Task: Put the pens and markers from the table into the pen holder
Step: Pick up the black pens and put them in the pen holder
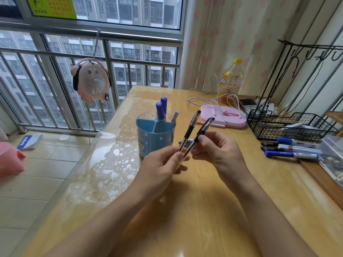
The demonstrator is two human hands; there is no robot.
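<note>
Two black gel pens [193, 127] with clear barrels are held tilted above the table, caps up and to the right. My left hand [161, 164] grips their lower ends; my right hand [217, 147] pinches the right pen [205, 127] at its grip. Just behind them stands the blue pen holder [155, 139], with two blue markers [161, 110] and a grey pen [175, 115] in its back compartments. Several pens and markers [291, 149] lie at the right on the table. A white marker with an orange tip [211, 124] lies by the pink stand.
A pink stand [225, 116] with white cable, a yellow-capped bottle [231, 82] and a black wire basket [289, 125] stand at the back right. A clear plastic box [332, 156] sits at the right edge. A pink fan [91, 80] hangs from the window rail at left.
</note>
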